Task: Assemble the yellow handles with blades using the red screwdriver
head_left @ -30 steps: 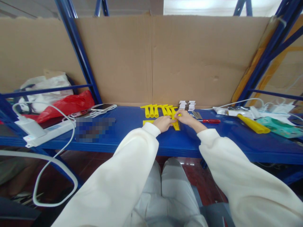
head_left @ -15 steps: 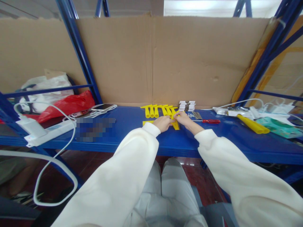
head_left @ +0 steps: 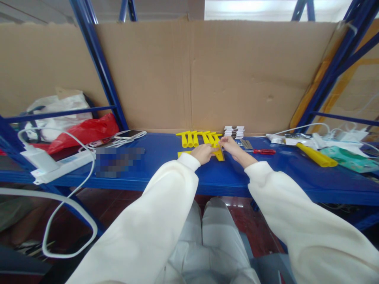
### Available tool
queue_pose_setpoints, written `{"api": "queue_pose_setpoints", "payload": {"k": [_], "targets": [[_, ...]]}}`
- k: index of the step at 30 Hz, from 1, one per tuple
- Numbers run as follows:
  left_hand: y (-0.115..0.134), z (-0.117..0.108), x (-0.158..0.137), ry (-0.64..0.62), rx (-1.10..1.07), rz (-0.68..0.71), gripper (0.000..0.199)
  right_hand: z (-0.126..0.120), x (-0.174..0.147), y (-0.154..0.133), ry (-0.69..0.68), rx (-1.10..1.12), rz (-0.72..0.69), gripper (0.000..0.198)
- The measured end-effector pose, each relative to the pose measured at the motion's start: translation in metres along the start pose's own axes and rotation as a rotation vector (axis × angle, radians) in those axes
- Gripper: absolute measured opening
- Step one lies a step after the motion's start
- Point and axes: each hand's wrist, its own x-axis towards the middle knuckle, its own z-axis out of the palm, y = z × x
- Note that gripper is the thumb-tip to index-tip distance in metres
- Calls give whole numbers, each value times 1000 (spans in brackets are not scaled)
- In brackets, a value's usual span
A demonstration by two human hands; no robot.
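My left hand (head_left: 204, 153) is closed around a yellow plastic scraper (head_left: 219, 154), whose handle runs under my fingers toward the left and whose wide head points right. A metal strip shows along the head's right edge. My right hand (head_left: 233, 148) is just right of the head, thumb and fingers pinched together close to it; anything between them is too small to see. Behind my hands, several more yellow scrapers (head_left: 190, 139) lie in a row. Small silvery pieces (head_left: 238, 144) and thin metal blades (head_left: 246, 144) are beside my right hand.
A red-handled screwdriver (head_left: 264, 152) lies right of my right hand. White stacked pieces (head_left: 233, 132) stand near the cardboard. Yellow tubes (head_left: 317, 155) and a green packet (head_left: 349, 158) are farther right. At left are a phone (head_left: 129, 134) and a power strip (head_left: 63, 165) with cables.
My right hand has drawn back slightly from the scraper's head, uncovering more of it. My left hand stays on the scraper.
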Motion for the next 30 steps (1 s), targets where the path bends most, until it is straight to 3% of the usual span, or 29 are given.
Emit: {"api": "queue_pose_setpoints", "payload": {"k": [4, 8, 16, 30], "targets": [[-2, -1, 0, 5, 4, -32, 38, -6, -12, -12, -227, 170, 176, 17], [-3, -2, 0, 3, -13, -45, 35, -13, -18, -18, -398, 195, 308, 17], [4, -1, -1, 18, -70, -102, 49, -15, -27, -29, -361, 205, 370, 17], [8, -8, -5, -31, 61, -123, 39, -17, -27, -29, -451, 234, 326, 15]]}}
